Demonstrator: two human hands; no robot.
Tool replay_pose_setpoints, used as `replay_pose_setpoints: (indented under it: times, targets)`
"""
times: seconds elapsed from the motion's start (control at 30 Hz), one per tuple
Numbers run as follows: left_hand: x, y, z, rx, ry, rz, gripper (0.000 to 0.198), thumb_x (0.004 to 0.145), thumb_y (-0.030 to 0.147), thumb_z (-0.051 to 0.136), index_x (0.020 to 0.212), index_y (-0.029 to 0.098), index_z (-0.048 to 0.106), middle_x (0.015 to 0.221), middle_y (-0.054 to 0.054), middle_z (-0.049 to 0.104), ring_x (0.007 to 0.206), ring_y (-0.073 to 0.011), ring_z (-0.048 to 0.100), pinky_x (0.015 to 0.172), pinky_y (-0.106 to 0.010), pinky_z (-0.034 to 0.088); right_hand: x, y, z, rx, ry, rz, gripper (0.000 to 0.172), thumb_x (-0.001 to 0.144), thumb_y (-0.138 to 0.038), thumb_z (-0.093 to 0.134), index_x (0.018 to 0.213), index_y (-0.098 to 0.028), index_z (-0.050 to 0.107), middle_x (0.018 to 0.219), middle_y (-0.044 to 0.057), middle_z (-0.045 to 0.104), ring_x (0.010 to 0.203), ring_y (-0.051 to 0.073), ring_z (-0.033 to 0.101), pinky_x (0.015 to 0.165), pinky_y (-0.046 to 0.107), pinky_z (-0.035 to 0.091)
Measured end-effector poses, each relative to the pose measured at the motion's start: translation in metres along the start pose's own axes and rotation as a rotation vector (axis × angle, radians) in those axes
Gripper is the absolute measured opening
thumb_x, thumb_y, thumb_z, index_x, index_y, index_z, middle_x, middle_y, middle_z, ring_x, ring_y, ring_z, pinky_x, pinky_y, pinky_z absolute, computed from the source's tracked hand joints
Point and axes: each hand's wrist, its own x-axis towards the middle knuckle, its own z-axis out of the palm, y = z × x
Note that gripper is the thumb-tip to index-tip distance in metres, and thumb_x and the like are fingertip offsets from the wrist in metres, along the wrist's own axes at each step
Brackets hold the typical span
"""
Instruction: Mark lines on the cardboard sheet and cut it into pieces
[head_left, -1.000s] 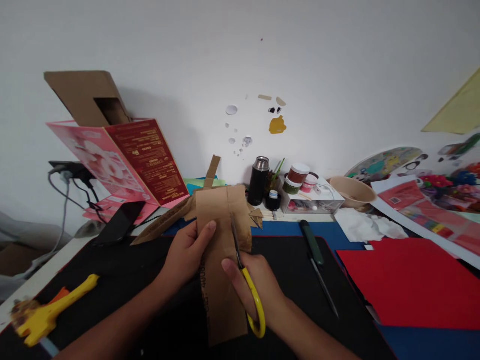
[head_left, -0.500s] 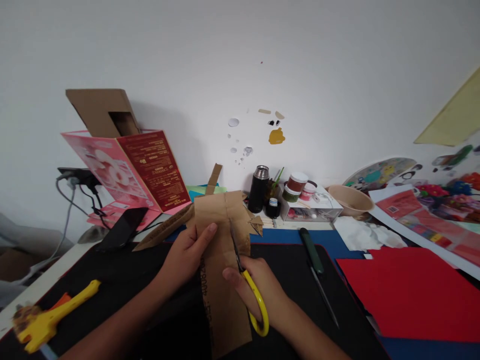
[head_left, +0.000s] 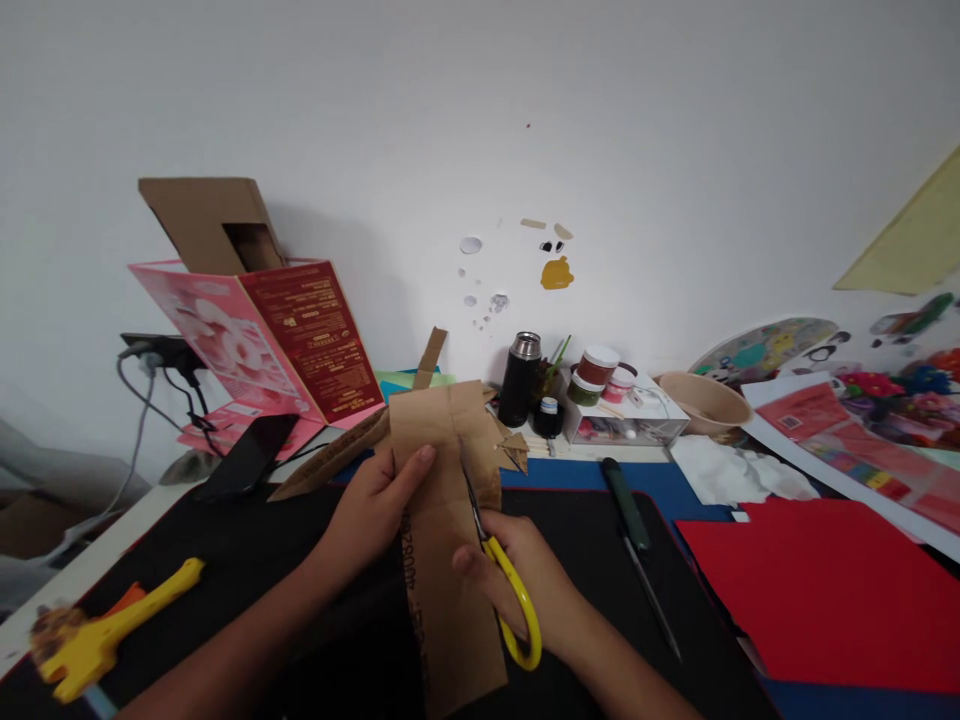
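Note:
Upright in front of me is a long strip of brown cardboard (head_left: 450,620) with dark printing along its left edge. My left hand (head_left: 381,500) grips it from the left, thumb on the near face and fingers hidden behind. Yellow-handled scissors (head_left: 521,600) sit in my right hand (head_left: 525,575), which is closed around the handles. Their blades lie against the cardboard's right part, along a slit that runs up towards the top. How far the blades are apart I cannot tell.
A green-handled knife (head_left: 626,510) lies on the black mat (head_left: 570,560), near red paper (head_left: 825,590). A yellow giraffe-shaped piece (head_left: 97,645) and a phone (head_left: 247,455) are at left. Behind stand a thermos (head_left: 519,385), paint jars (head_left: 596,367), a bowl (head_left: 701,400) and a pink box (head_left: 240,340).
The view has shifted slightly, moving the surroundings a little to the right in the picture. Both hands keep their grips, and the scissors stay at about the same place on the cardboard.

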Motion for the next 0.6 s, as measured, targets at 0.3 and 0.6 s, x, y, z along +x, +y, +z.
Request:
replay_pose_setpoints:
  times: [0.3, 0.6]
  targets:
    - [-0.002, 0.003, -0.001, 0.068, 0.022, 0.041, 0.070, 0.078, 0.083, 0.070, 0.096, 0.015, 0.076, 0.093, -0.012, 0.081, 0.082, -0.0291, 0.072, 0.067, -0.034, 0.055, -0.001, -0.012, -0.005, 0.010, -0.091, 0.019, 0.062, 0.086, -0.078, 0.073, 0.094, -0.016, 0.071, 0.082, 0.002, 0.067, 0.072, 0.018, 0.057, 0.065, 0.025, 0.046]
    - [-0.002, 0.001, -0.001, 0.076, -0.030, 0.043, 0.068, 0.081, 0.082, 0.067, 0.091, 0.015, 0.075, 0.088, -0.011, 0.079, 0.077, -0.0276, 0.071, 0.063, -0.033, 0.055, -0.002, -0.011, -0.005, -0.045, -0.093, 0.007, 0.068, 0.092, -0.083, 0.061, 0.090, -0.015, 0.068, 0.076, -0.001, 0.058, 0.067, 0.015, 0.048, 0.060, 0.024, 0.038]
